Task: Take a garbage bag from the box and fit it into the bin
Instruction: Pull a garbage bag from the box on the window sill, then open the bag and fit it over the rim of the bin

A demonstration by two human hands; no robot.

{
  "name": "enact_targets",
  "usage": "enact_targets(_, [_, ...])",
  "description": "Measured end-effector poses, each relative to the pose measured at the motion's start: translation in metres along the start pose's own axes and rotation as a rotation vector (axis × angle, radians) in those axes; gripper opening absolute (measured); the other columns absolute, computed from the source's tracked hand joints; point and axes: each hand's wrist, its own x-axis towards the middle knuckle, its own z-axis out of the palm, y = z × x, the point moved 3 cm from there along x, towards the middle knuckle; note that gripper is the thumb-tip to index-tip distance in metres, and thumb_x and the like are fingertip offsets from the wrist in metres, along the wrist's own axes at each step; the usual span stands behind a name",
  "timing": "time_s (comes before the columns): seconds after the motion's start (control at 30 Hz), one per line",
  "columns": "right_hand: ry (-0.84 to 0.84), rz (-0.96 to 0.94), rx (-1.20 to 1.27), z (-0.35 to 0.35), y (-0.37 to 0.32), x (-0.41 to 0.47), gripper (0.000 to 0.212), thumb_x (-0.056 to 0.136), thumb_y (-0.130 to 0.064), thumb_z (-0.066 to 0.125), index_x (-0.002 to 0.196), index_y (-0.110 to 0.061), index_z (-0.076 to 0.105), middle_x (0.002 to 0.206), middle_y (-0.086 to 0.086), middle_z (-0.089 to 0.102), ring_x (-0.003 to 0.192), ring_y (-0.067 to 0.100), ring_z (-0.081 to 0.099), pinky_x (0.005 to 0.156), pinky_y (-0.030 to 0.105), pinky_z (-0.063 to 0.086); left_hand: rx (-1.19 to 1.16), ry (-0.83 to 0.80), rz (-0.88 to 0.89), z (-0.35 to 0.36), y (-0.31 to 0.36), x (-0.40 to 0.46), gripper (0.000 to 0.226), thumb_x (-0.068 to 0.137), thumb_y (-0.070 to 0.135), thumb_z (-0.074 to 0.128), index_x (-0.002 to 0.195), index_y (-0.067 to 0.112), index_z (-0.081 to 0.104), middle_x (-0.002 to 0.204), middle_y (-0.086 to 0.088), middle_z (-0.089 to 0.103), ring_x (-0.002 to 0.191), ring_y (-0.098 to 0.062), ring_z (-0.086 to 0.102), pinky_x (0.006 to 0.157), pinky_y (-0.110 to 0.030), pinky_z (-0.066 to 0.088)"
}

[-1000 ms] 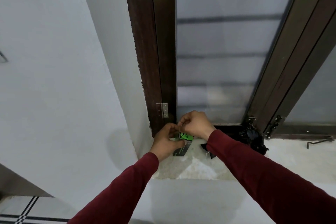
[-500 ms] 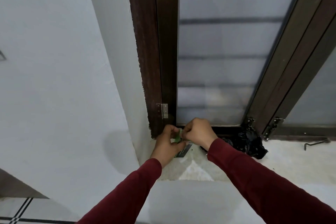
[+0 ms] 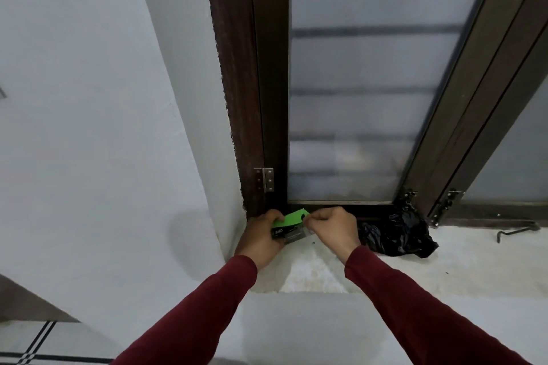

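A small dark box of garbage bags with a bright green flap is held over the window ledge, near the left corner of the frame. My left hand grips the box from the left side and below. My right hand pinches the right end of the green flap with fingers closed. A crumpled black garbage bag lies on the ledge just right of my right hand, against the window frame. No bin is in view.
The pale stone ledge runs along a dark wooden window frame with frosted glass. A metal window stay hook lies at the far right of the ledge. White wall rises to the left.
The green flap has been lifted open and now stands out above the box. Both hands have stayed at the same spot on the ledge, and the box has been raised slightly.
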Motion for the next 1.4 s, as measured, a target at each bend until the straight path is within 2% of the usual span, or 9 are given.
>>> enact_targets(0.27, [-0.35,0.292,0.457,0.052,0.031,-0.001,0.035,0.091,0.01,0.055,0.118,-0.01,0.065,0.106,0.01,0.071,0.092,0.02,0.069,0.078,0.023,0.058,0.602,-0.074,0.017,0.001,-0.002,0.0,0.06,0.09,-0.005,0.05,0.145,0.018,0.046,0.139,-0.01,0.058,0.13,-0.032,0.046,0.101,-0.04,0.05])
enact_targets(0.47, [0.063,-0.222,-0.528,-0.012,0.062,0.017,0.04,0.083,-0.003,0.064,0.12,-0.016,0.073,0.112,0.007,0.07,0.108,0.029,0.062,0.092,0.031,0.051,0.645,-0.018,0.091,0.016,0.006,0.002,0.075,0.084,-0.013,0.052,0.154,0.011,0.04,0.157,-0.006,0.042,0.141,-0.03,0.036,0.112,-0.038,0.044])
enact_targets(0.63, [-0.076,-0.115,-0.87,-0.031,0.091,0.025,0.042,0.088,-0.028,0.069,0.13,-0.028,0.065,0.128,0.003,0.06,0.12,0.03,0.049,0.092,0.043,0.051,0.45,0.076,0.283,0.039,0.037,-0.002,0.057,0.082,-0.004,0.062,0.136,0.013,0.06,0.134,-0.005,0.062,0.128,-0.027,0.048,0.1,-0.035,0.049])
enact_targets(0.83, [-0.151,0.055,0.052,-0.052,0.075,0.032,0.014,0.096,-0.013,0.063,0.091,-0.016,0.075,0.086,0.003,0.072,0.086,0.02,0.065,0.073,0.02,0.052,-0.08,-0.147,0.157,0.054,0.065,-0.001,0.085,0.074,0.013,0.086,0.148,0.028,0.048,0.145,0.006,0.049,0.132,-0.015,0.047,0.105,-0.024,0.041])
enact_targets(0.93, [-0.367,0.159,0.56,-0.063,0.059,0.025,0.018,0.098,-0.002,0.053,0.1,0.003,0.071,0.094,0.022,0.071,0.088,0.035,0.068,0.077,0.034,0.058,-0.574,-0.248,-0.043,0.057,0.086,0.0,0.083,0.079,0.008,0.088,0.148,0.029,0.048,0.134,0.003,0.063,0.113,-0.015,0.065,0.086,-0.026,0.054])
enact_targets(1.03, [-0.453,0.2,0.687,-0.073,0.059,0.017,0.031,0.103,-0.029,0.054,0.119,-0.009,0.071,0.123,0.022,0.071,0.114,0.04,0.068,0.104,0.057,0.05,-0.718,-0.183,-0.157,0.05,0.109,0.005,0.032,0.091,0.013,0.078,0.122,0.009,0.068,0.1,-0.007,0.07,0.092,-0.02,0.066,0.075,-0.032,0.05])
enact_targets(1.13, [-0.588,0.167,0.741,-0.078,0.061,0.002,0.05,0.098,-0.054,0.058,0.133,-0.019,0.065,0.129,0.012,0.071,0.121,0.033,0.066,0.106,0.053,0.05,-0.778,-0.066,-0.171,0.045,0.122,0.008,0.01,0.097,0.016,0.071,0.104,0.009,0.07,0.094,-0.009,0.068,0.086,-0.02,0.065,0.075,-0.035,0.052])
enact_targets(1.3, [-0.384,-0.007,0.634,-0.087,0.047,-0.011,0.021,0.097,-0.006,0.064,0.117,-0.004,0.069,0.108,0.018,0.077,0.104,0.038,0.072,0.093,0.042,0.059,-0.752,0.192,-0.102,0.034,0.139,-0.004,0.012,0.102,0.024,0.064,0.105,0.012,0.066,0.078,0.002,0.06,0.062,-0.007,0.056,0.05,-0.017,0.043])
enact_targets(1.4, [-0.365,0.032,0.795,-0.097,0.033,-0.012,0.023,0.098,-0.005,0.061,0.12,-0.004,0.069,0.113,0.022,0.075,0.105,0.038,0.072,0.097,0.046,0.056,-0.741,0.029,-0.162,0.03,0.146,-0.025,0.031,0.097,0.037,0.07,0.117,0.014,0.065,0.092,0.005,0.072,0.069,0.001,0.069,0.063,-0.017,0.05])
